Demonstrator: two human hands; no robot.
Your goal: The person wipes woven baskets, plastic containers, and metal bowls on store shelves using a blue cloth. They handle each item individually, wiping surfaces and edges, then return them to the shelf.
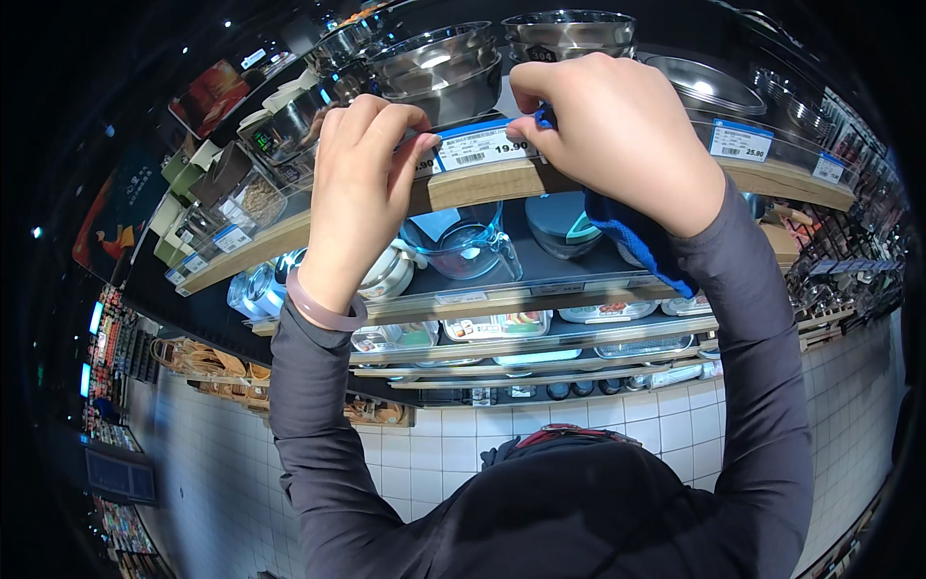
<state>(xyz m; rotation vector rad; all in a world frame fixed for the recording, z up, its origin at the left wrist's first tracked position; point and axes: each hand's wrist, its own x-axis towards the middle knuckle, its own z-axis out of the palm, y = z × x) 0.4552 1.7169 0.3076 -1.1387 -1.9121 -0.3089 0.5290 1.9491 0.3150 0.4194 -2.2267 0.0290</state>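
Note:
My left hand (365, 174), with a pale bangle on the wrist, pinches the left end of a blue-topped paper price tag (483, 147) at the shelf's front edge. At the tag's other end is my right hand (608, 123), its thumb against the corner. A blue cloth (636, 242) is tucked in that hand and hangs below it; a bit of it shows between thumb and fingers. Behind the tag stand stacked stainless steel bowls (438, 72), and a second stack (568, 32) rises behind my right hand.
The wooden shelf edge (485, 187) has a clear plastic lip. Below sit a glass measuring jug (466, 250), a lidded bowl (561, 224) and boxed food containers (499, 326). Clear storage canisters (253, 192) stand left, steel plates (709, 83) right. White floor tiles (434, 463) lie beneath.

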